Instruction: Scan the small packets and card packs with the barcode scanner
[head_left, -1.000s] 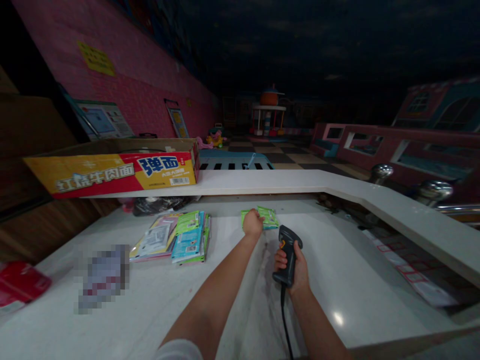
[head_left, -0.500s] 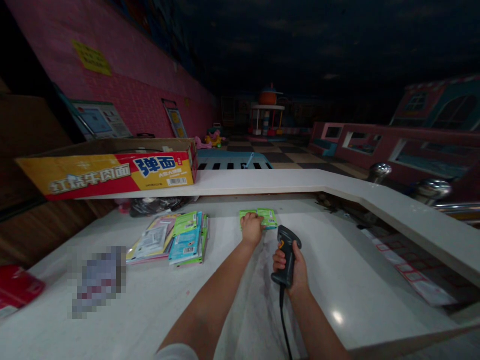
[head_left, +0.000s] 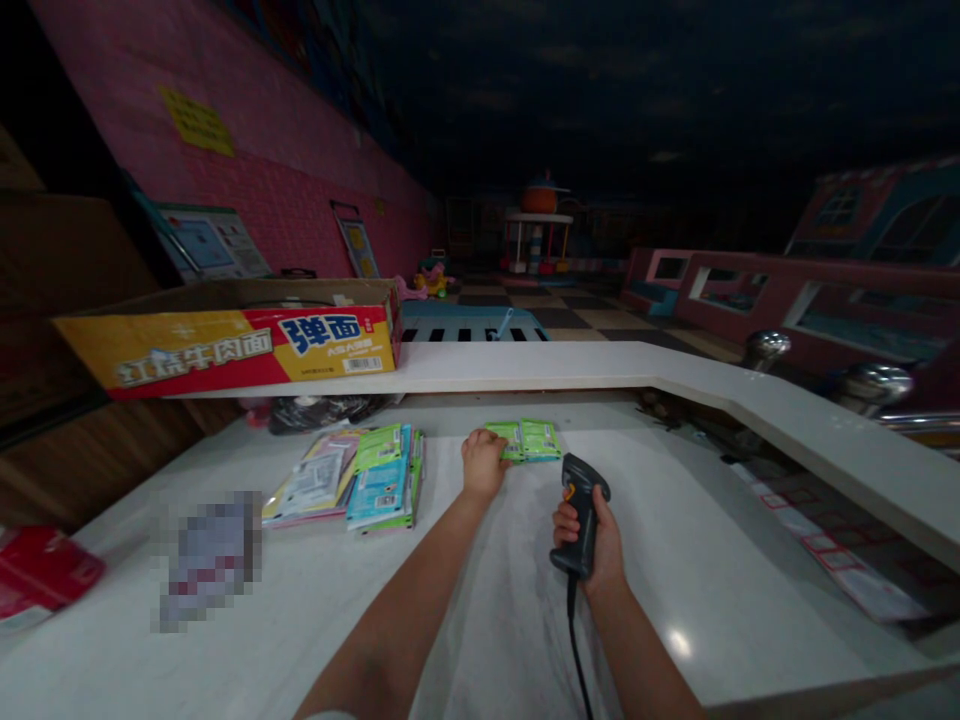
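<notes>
Black plastic fills the right hand (head_left: 606,548): from my distant seat I see its fingers wrapped round the handle of a pistol-shaped handheld scanner (head_left: 577,532), below the yellow-orange trigger (head_left: 570,492), with the thumb along the right side. I read that grip as leaving the scanner's head uncovered and the trigger within a finger's reach. Its thin black cable (head_left: 576,650) drops from the handle's base toward me, hanging away from the left hand (head_left: 482,465). That hand lies at the left edge of the flat, bright green packets (head_left: 540,438), fingers bent over them; I cannot tell whether they pinch one or merely rest there. The green packets sit side by side on the pale, glossy counter (head_left: 690,560), near the raised white ledge (head_left: 525,367), their flatness keeping printed faces upward. Well to their left, a layered pile of blue, green and yellow packets (head_left: 379,488) overlaps, probably to stay compact. Up on the ledge rests a red-and-yellow cardboard box (head_left: 210,352), where it takes less counter room.
</notes>
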